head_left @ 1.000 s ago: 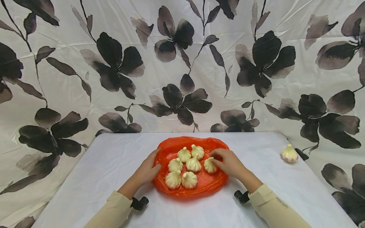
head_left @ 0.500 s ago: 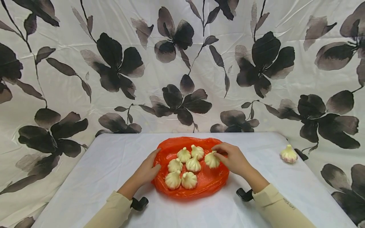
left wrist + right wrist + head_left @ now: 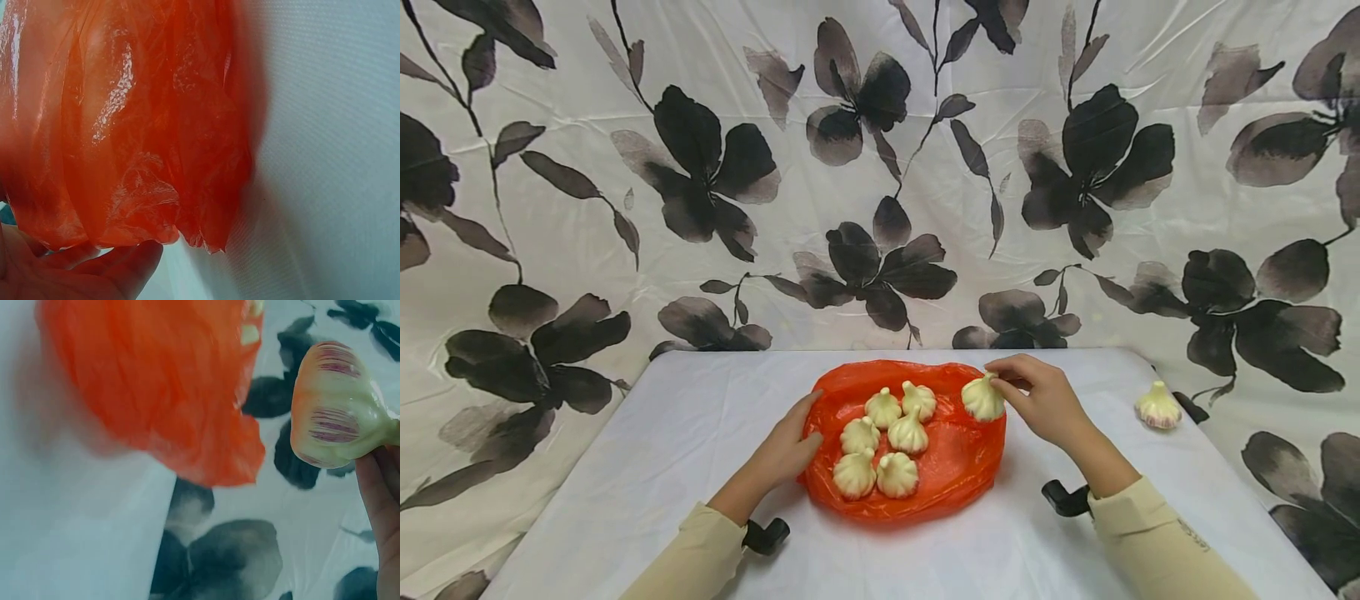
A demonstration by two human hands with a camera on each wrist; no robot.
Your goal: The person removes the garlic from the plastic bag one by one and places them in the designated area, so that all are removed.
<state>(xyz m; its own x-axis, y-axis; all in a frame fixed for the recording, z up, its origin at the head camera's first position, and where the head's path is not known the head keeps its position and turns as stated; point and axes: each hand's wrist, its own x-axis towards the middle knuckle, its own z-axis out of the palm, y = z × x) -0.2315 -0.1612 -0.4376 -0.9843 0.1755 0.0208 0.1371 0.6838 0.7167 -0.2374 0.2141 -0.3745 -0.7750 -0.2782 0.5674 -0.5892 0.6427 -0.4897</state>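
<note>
In the head view, a red plastic bag (image 3: 951, 483) lies spread wide on the table, with several garlic bulbs (image 3: 898, 476) inside. My left hand (image 3: 782, 446) holds its left rim; the left wrist view shows the fingers (image 3: 137, 269) against the crinkled plastic (image 3: 144, 156). Pinched by its stem in my right hand (image 3: 1043, 404), one garlic bulb (image 3: 982, 398) is over the bag's right rim. The right wrist view has that bulb, purple-streaked, beyond my fingers (image 3: 378, 494), apart from the bag (image 3: 162, 387).
Another garlic bulb (image 3: 1158, 407) sits alone near the table's right edge. A white cloth covers the table (image 3: 700, 425). Behind it hangs a floral curtain (image 3: 880, 183). Black wrist cameras (image 3: 766, 536) stick out beside both wrists.
My right hand has lifted one garlic bulb from among the others and carried it right, over the bag's right rim. The left hand and the bag have stayed nearly still.
</note>
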